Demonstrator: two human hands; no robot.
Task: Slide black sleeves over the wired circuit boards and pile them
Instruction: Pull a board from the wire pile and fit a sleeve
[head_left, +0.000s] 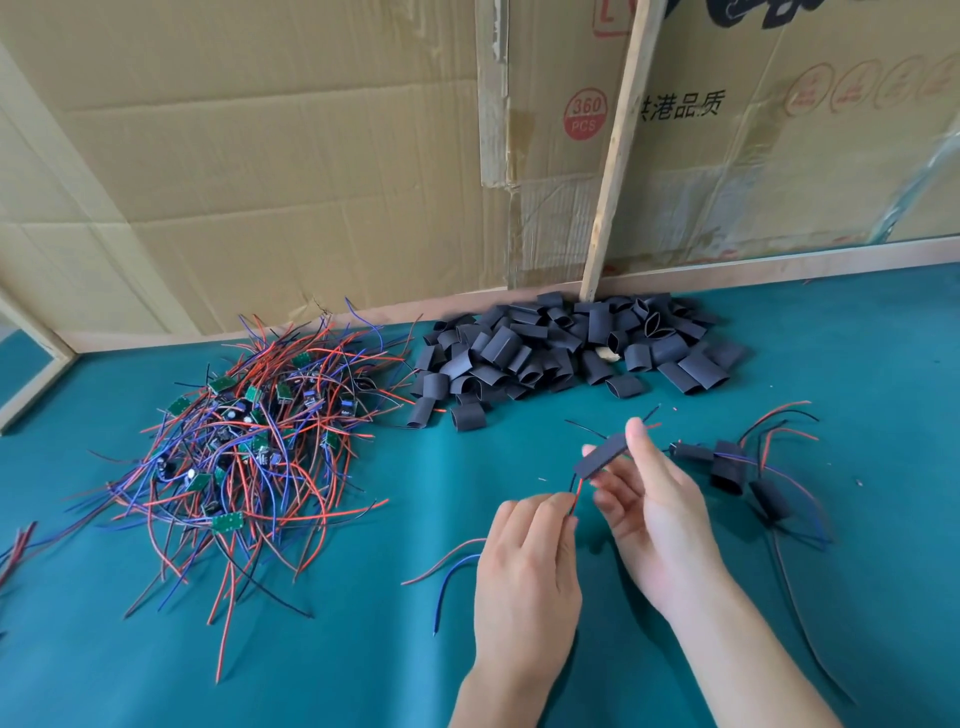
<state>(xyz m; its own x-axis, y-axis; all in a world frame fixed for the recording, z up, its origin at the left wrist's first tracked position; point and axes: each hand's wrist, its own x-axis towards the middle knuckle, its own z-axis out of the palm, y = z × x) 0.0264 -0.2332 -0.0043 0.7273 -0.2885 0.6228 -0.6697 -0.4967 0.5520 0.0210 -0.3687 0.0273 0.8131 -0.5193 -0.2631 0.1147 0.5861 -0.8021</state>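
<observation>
On the green desk (337, 649), a tangled heap of wired circuit boards (244, 447) lies at the left, with a pile of black sleeves (566, 348) behind centre against the cardboard wall (260, 156). The left hand (524, 561) pinches red and blue wires (573, 500) in its fingers, while the right hand (654, 504) pinches a black sleeve (600, 456) above the desk. At the right, sleeved boards (727, 465) lie just beside that hand.

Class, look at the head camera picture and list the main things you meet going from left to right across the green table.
Tangled pile of wired circuit boards → left hand pinching red and black wires → right hand holding a black sleeve → small pile of finished sleeved boards. The heap of empty sleeves lies farther back, so it is left out.
</observation>
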